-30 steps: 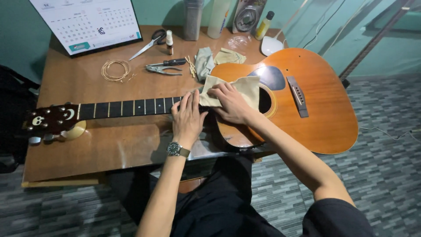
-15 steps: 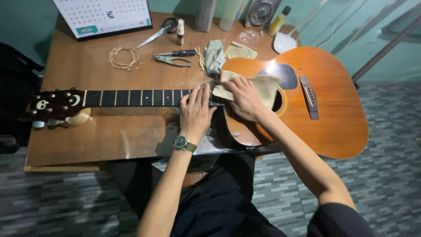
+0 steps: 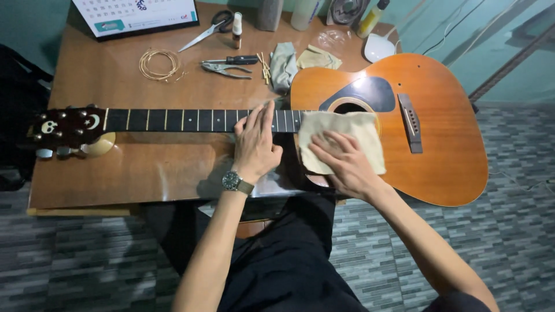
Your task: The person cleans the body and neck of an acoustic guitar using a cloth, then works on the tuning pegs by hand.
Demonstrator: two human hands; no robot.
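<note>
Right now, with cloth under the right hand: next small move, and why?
Probably slide the right hand and its cloth rightward toward the bridge: the cloth covers only the soundhole area, and the left hand braces the neck.

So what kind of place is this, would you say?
Probably a home workbench used for guitar upkeep. An acoustic guitar lies across a wooden table, with pliers, scissors and a coil of strings beside it, and the right hand presses a cloth on its body.
</note>
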